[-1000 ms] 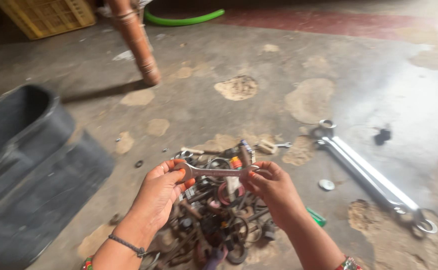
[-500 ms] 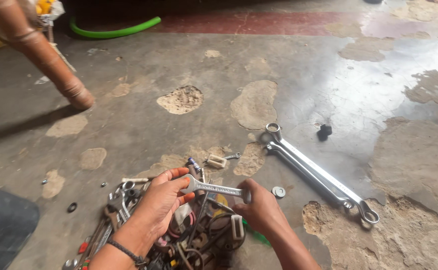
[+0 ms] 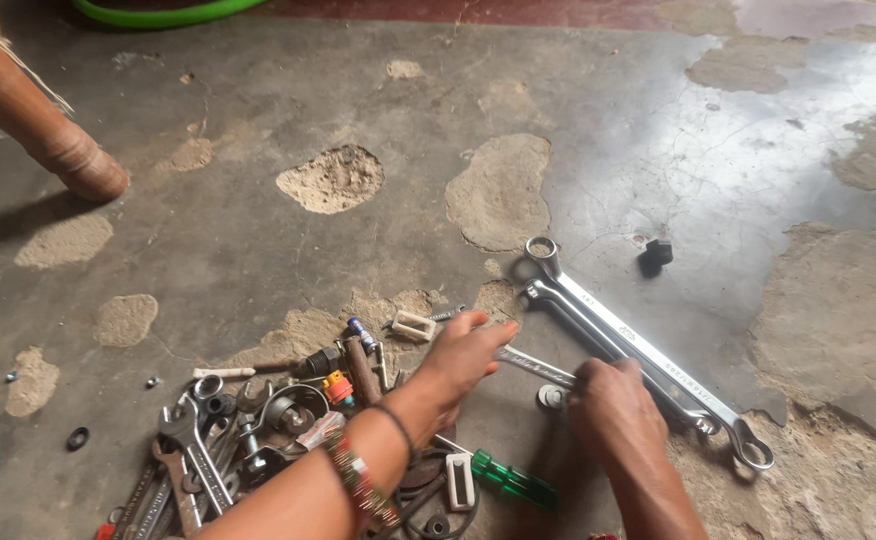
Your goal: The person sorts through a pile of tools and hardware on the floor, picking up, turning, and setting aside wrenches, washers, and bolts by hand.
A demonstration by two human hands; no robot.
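Both hands meet just below the middle of the frame, low over a worn concrete floor (image 3: 258, 230). The left hand (image 3: 461, 357) reaches in from the lower left, its fingers bent around one end of a small silver spanner (image 3: 536, 366). The right hand (image 3: 613, 405) comes up from the bottom edge with its fingers curled over the spanner's other end, so that end is hidden. The spanner lies low and nearly level between the two hands, slanting slightly down to the right; whether it touches the floor cannot be told.

Just right of the hands, two long bright ring spanners (image 3: 638, 348) lie side by side on the floor, running from the centre down toward the lower right. The right hand's knuckles sit close against them. A small round washer (image 3: 552, 397) rests on the floor between the hands, partly covered by the right hand. A small black nut (image 3: 657, 252) lies apart, further up and to the right.

To the lower left, a heap of old tools (image 3: 248, 430) spreads out: rusty spanners, rings, bolts and a red-capped piece. A green-handled screwdriver (image 3: 511, 480) lies under the left forearm, near the bottom. A brown wooden leg (image 3: 58, 145) stands at the upper left, and a green hose (image 3: 163, 12) curves along the top edge.
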